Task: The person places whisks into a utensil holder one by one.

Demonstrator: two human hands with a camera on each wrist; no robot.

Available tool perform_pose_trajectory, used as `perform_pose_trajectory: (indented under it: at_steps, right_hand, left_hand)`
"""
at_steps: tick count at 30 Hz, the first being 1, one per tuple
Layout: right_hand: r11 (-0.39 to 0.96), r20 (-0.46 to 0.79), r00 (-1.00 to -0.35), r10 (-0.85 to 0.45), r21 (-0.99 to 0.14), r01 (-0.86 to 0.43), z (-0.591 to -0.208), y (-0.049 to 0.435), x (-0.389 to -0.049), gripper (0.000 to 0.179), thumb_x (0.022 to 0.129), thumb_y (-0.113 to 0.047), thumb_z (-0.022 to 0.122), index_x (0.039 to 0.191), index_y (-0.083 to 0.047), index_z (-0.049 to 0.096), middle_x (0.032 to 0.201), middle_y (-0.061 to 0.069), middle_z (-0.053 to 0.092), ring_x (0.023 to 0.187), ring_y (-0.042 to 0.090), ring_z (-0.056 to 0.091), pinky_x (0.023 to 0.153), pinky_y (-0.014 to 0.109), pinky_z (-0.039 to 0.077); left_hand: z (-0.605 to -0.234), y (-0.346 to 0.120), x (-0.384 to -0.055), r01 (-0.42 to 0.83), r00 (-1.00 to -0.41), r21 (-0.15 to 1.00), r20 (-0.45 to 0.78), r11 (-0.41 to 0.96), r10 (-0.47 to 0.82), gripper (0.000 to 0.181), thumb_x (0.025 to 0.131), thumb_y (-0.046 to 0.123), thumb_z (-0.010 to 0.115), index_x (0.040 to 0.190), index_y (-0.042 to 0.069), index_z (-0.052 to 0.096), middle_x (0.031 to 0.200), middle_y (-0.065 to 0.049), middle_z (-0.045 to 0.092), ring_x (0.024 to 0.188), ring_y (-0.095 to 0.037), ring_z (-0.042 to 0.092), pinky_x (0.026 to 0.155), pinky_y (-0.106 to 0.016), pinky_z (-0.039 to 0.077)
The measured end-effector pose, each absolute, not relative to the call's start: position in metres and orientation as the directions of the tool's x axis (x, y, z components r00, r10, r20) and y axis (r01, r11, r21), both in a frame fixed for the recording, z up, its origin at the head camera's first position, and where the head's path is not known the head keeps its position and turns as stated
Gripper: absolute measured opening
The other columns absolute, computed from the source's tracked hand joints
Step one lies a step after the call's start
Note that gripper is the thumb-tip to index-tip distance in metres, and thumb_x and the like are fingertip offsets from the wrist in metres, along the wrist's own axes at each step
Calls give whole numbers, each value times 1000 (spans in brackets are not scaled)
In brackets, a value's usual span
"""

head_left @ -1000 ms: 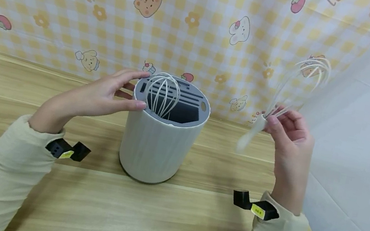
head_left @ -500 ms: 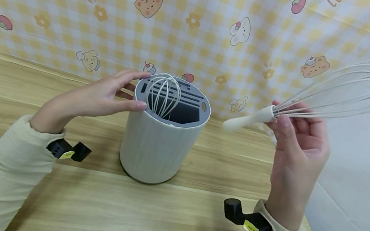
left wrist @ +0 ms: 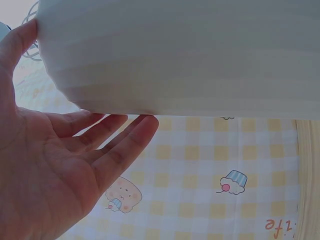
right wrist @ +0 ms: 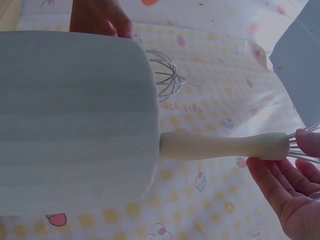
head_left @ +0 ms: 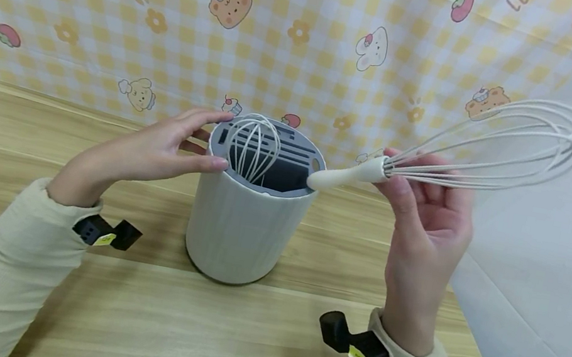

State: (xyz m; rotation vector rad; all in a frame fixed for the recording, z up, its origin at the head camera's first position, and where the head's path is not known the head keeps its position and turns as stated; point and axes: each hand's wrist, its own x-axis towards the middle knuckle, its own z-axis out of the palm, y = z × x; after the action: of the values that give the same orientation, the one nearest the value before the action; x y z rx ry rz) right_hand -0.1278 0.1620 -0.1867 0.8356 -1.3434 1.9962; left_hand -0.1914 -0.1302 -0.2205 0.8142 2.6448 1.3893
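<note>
A white, ribbed utensil holder with a grey slotted top stands upright on the table. My left hand rests against its left side; the thumb touches the front rim and the fingers lie fairly straight along the side. Inside the large compartment a small whisk stands wire end up, its handle hidden. My right hand pinches a larger whisk where the wires meet the cream handle. That whisk tilts, wires up to the right, its handle end over the holder's right rim; contact is unclear.
The wooden table runs under both arms. Behind it hangs a yellow checked curtain with cartoon prints. A pale wall covering borders the table on the right.
My right hand has turned the larger whisk from steep to flatter, swinging out right, then moved left until the handle end reached the holder's rim. The left hand and holder have stayed put.
</note>
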Motion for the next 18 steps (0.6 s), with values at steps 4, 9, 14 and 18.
perform_pose_trajectory:
  at_steps: [4, 9, 14, 18]
  right_hand:
    - [-284, 764, -640, 80, -598, -749, -190, 157, -129, 25, 85, 13, 55, 108, 6, 51, 97, 16, 66, 106, 33, 61, 87, 38, 54]
    - [-238, 741, -670, 25, -647, -724, -194, 152, -130, 26, 87, 11, 53, 112, 3, 48, 103, 14, 68, 111, 31, 60, 90, 37, 53]
    - [-194, 723, -691, 3, -677, -710, -199, 147, -135, 28, 88, 9, 53, 113, 0, 47, 104, 10, 68, 110, 30, 61, 90, 33, 53]
    - [-158, 713, -701, -6, -693, -703, -204, 142, -138, 30, 88, 7, 56, 114, -5, 46, 103, 4, 68, 108, 27, 62, 90, 30, 52]
  left_hand:
    - [-219, -130, -191, 439, -852, 780, 205, 446, 481, 70, 90, 30, 60, 147, 14, 23, 147, -12, 27, 124, -34, 43, 102, -52, 39]
    - [-219, -130, -191, 443, -850, 780, 209, 442, 483, 70, 90, 29, 60, 147, 14, 24, 147, -12, 27, 124, -34, 43, 103, -52, 39]
    - [-220, -130, -191, 438, -854, 781, 206, 446, 478, 69, 90, 30, 60, 147, 16, 24, 146, -10, 27, 124, -32, 43, 103, -51, 39]
    - [-220, -131, -191, 434, -856, 782, 202, 448, 476, 69, 90, 31, 60, 147, 16, 23, 147, -10, 27, 125, -32, 43, 103, -52, 40]
